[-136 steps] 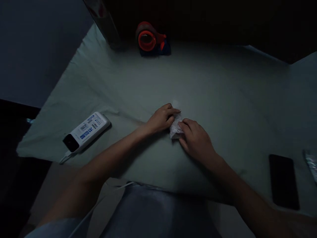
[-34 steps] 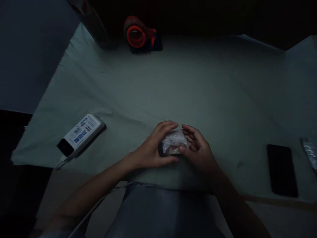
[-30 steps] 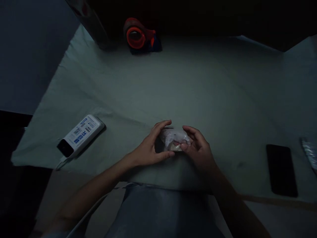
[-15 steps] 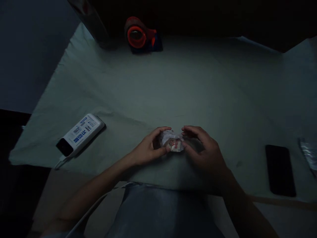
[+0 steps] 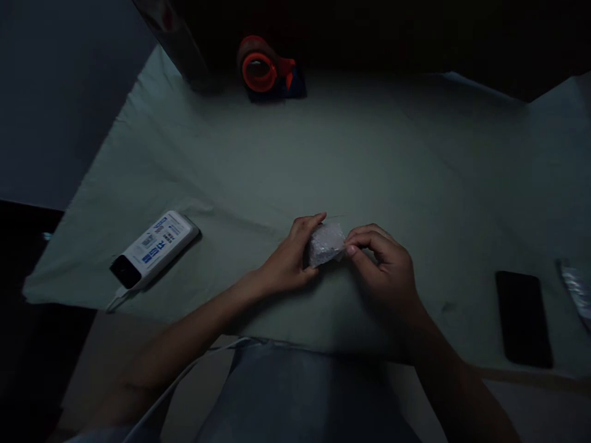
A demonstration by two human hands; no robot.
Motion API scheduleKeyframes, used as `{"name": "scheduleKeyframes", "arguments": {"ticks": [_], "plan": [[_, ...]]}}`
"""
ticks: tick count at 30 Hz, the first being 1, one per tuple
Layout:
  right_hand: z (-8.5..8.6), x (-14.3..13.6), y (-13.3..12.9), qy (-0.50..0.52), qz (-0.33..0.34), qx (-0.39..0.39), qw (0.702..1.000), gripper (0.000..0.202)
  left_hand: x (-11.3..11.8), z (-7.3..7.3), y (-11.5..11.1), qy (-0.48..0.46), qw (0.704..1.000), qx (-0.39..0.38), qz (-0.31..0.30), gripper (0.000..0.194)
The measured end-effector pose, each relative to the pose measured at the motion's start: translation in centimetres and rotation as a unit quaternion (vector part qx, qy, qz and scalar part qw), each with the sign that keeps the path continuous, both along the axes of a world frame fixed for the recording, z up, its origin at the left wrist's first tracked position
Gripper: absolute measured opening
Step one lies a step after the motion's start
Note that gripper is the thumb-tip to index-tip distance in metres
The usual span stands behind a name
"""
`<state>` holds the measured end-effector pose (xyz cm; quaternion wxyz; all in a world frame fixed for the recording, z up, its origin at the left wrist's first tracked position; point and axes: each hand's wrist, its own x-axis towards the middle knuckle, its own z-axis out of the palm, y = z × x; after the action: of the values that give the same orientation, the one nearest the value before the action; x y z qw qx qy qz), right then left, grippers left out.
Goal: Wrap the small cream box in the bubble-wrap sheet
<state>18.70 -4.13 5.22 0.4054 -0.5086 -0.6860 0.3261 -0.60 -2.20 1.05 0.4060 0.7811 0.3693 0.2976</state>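
Note:
A small bundle in bubble wrap (image 5: pixel 327 243) is held between my two hands, a little above the cloth. My left hand (image 5: pixel 295 253) grips its left side, thumb at the near edge and fingers at the far edge. With thumb and forefinger my right hand (image 5: pixel 381 261) pinches the wrap at the bundle's right corner. The clear plastic covers whatever is inside, and only its whitish, crinkled face shows from here.
Pale green cloth (image 5: pixel 369 166) covers the table. An orange tape dispenser (image 5: pixel 260 72) stands at the back. To the left lies a white power bank (image 5: pixel 154 249) with a cable; to the right, a black phone (image 5: pixel 524 319) and a silvery packet (image 5: pixel 577 286).
The bundle has been turned and raised slightly, so its red-marked side no longer shows. My right fingers have closed on the corner of the wrap.

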Motion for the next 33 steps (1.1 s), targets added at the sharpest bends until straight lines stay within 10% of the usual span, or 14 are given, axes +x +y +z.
{"name": "scheduleKeyframes", "arguments": {"ticks": [19, 28, 33], "plan": [[-1.8, 0.2, 5.2, 0.284, -0.096, -0.206, 0.932, 0.016, -0.2, -1.0, -0.4, 0.040, 0.998, 0.044, 0.026, 0.098], [-1.5, -0.9, 0.8, -0.069, -0.049, -0.121, 0.989, 0.053, -0.3, -0.1, -1.2, 0.041, 0.992, 0.077, 0.089, 0.062], [-1.6, -0.3, 0.4, -0.087, -0.076, -0.096, 0.989, 0.042, -0.7, 0.5, -1.1, 0.016, 0.984, 0.075, 0.163, 0.045]]}}
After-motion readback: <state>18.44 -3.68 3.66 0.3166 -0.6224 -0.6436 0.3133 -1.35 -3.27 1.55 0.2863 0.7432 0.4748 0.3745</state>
